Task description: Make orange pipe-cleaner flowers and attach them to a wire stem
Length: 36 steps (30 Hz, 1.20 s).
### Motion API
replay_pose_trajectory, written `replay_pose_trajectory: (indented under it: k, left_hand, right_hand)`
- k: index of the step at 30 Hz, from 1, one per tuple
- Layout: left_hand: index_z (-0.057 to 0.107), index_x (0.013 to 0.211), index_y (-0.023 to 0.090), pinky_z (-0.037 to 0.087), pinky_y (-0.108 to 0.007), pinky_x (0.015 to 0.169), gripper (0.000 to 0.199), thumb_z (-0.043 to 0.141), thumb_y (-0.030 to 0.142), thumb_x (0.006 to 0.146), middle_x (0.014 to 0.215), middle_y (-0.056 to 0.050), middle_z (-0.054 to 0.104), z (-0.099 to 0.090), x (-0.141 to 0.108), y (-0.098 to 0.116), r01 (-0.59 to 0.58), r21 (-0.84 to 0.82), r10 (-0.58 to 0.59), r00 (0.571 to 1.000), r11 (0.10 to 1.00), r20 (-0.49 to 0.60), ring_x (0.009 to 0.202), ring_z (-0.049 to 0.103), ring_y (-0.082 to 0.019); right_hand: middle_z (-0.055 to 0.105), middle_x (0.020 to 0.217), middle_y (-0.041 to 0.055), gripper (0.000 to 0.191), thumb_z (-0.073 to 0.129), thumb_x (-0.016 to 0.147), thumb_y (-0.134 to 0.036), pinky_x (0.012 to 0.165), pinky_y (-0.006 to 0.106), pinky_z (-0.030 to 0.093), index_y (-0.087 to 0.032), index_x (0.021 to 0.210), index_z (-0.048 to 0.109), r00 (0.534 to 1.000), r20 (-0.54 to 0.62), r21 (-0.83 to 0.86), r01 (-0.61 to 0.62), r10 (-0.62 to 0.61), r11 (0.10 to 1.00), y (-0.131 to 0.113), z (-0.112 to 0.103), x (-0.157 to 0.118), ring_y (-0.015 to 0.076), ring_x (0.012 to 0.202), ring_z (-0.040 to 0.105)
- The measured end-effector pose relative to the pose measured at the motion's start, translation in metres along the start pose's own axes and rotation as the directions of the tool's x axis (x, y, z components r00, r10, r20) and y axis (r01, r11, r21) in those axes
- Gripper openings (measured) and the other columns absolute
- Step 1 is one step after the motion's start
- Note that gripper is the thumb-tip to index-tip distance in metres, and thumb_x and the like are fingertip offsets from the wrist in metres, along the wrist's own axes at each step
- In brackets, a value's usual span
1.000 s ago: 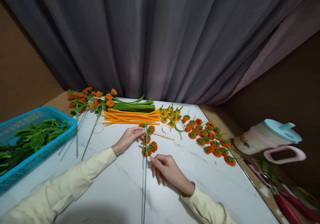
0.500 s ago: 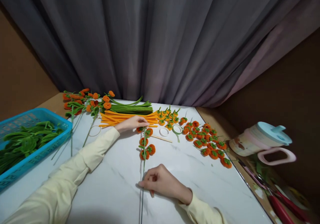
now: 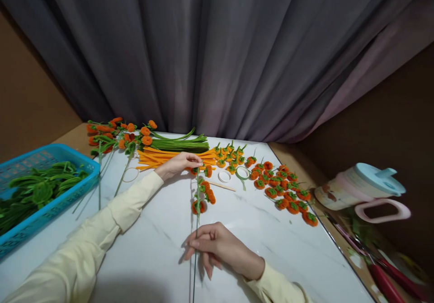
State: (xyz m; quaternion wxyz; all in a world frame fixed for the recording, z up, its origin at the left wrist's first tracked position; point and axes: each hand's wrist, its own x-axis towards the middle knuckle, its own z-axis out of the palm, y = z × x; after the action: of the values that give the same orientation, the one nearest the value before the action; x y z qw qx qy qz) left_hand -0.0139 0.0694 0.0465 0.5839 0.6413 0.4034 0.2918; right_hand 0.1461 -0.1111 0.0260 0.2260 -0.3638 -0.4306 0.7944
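A long, thin green stem (image 3: 195, 271) stands nearly in line with my view, with several fuzzy orange pipe-cleaner flowers (image 3: 205, 187) fixed along its upper part. My left hand (image 3: 183, 162) pinches the stem's top end between thumb and fingertips. Lower down, below the flowers, my right hand (image 3: 213, 246) has the bare stem between thumb and forefinger, its other fingers spread loosely. Beside the flowers lie a thin wooden stick (image 3: 222, 186), a white ring-shaped roll (image 3: 224, 170) and a roll of green tape (image 3: 242, 168) with its loose end out.
Loose orange flower heads (image 3: 284, 188) lie on the right, yellow-orange ones (image 3: 232, 158) behind. Orange strips (image 3: 151, 159) and green pipe cleaners (image 3: 179, 145) lie at the back, near finished sprays (image 3: 115, 136). A blue basket (image 3: 50, 212) stands left; a lidded cup (image 3: 342, 192) and red-handled pliers (image 3: 384, 280) are right.
The flowers on the stem have turned, now facing more to the right. My right hand's lower fingers have opened out while thumb and forefinger stay at the stem. My left hand has hardly moved.
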Motion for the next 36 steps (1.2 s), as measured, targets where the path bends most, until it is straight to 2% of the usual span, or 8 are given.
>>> replay_pose_trajectory:
  k: [6,8,11,13,18,22,29,36]
  left_hand:
    - [0.058,0.066,0.014,0.030,-0.022,0.050,0.031,0.072,0.041,0.061,0.059,0.002,0.051,0.009,-0.008,0.012,-0.051,0.181,0.079,0.986,0.982,-0.149,0.053,0.043,-0.010]
    - [0.056,0.061,0.014,0.031,-0.023,0.053,0.030,0.070,0.041,0.064,0.060,0.002,0.051,0.012,-0.010,0.014,-0.114,0.341,0.201,0.952,0.933,-0.230,0.055,0.044,-0.010]
    - [0.056,0.058,0.015,0.034,-0.023,0.060,0.027,0.064,0.036,0.072,0.064,0.000,0.054,0.016,-0.013,0.016,-0.187,0.580,0.389,0.888,0.793,-0.244,0.060,0.048,-0.013]
    - [0.057,0.058,0.016,0.034,-0.024,0.062,0.024,0.061,0.032,0.074,0.065,-0.001,0.056,0.017,-0.015,0.016,-0.173,0.616,0.401,0.881,0.769,-0.253,0.062,0.049,-0.014]
    - [0.061,0.058,0.016,0.036,-0.025,0.064,0.022,0.062,0.033,0.073,0.064,-0.002,0.062,0.017,-0.017,0.012,-0.092,0.511,0.294,0.897,0.854,-0.330,0.064,0.054,-0.016]
    - [0.061,0.059,0.014,0.040,-0.023,0.054,0.027,0.061,0.038,0.072,0.057,-0.002,0.063,0.014,-0.014,0.006,0.011,0.338,0.108,0.937,0.941,-0.332,0.056,0.057,-0.015]
    - [0.061,0.071,0.012,0.047,-0.020,0.049,0.021,0.064,0.033,0.070,0.070,-0.008,0.069,0.002,-0.012,-0.009,0.195,-0.011,-0.193,0.959,0.981,-0.209,0.063,0.066,-0.016]
    - [0.060,0.075,0.013,0.049,-0.021,0.051,0.022,0.067,0.031,0.068,0.079,-0.011,0.071,-0.005,-0.012,-0.022,0.258,-0.092,-0.266,0.961,0.962,-0.082,0.070,0.068,-0.018]
  right_hand:
    - [0.069,0.071,0.0125,0.038,0.070,0.069,-0.043,0.030,0.015,0.030,-0.009,0.062,0.052,0.991,-0.135,0.076,0.020,-0.010,0.997,0.008,0.009,0.003,0.0069,0.033,0.052]
    - [0.069,0.069,0.0118,0.041,0.071,0.066,-0.046,0.030,0.015,0.032,-0.010,0.063,0.051,0.985,-0.171,0.092,0.009,0.007,0.996,0.011,0.013,0.004,0.0087,0.034,0.054]
    - [0.067,0.064,0.0106,0.044,0.073,0.063,-0.049,0.031,0.016,0.037,-0.010,0.063,0.050,0.975,-0.222,0.112,0.006,0.019,0.994,0.015,0.020,0.005,0.0122,0.037,0.058]
    - [0.066,0.060,0.0096,0.047,0.074,0.060,-0.050,0.032,0.017,0.039,-0.011,0.062,0.049,0.967,-0.254,0.118,0.006,0.024,0.993,0.017,0.022,0.006,0.0139,0.037,0.059]
    - [0.064,0.056,0.0084,0.051,0.074,0.058,-0.055,0.032,0.017,0.041,-0.012,0.060,0.047,0.960,-0.280,0.119,0.019,0.015,0.993,0.018,0.022,0.007,0.0145,0.037,0.059]
    - [0.064,0.056,0.0079,0.050,0.074,0.059,-0.054,0.032,0.018,0.042,-0.012,0.060,0.047,0.965,-0.264,0.109,0.031,-0.001,0.994,0.020,0.020,0.008,0.0145,0.037,0.059]
    - [0.064,0.057,0.0082,0.048,0.073,0.063,-0.052,0.035,0.019,0.044,-0.011,0.062,0.049,0.975,-0.222,0.083,0.028,-0.009,0.996,0.023,0.015,0.009,0.0156,0.040,0.061]
    - [0.063,0.056,0.0078,0.051,0.072,0.061,-0.056,0.035,0.019,0.044,-0.010,0.063,0.050,0.981,-0.193,0.053,-0.019,0.029,0.998,0.019,0.011,0.010,0.0147,0.040,0.060]
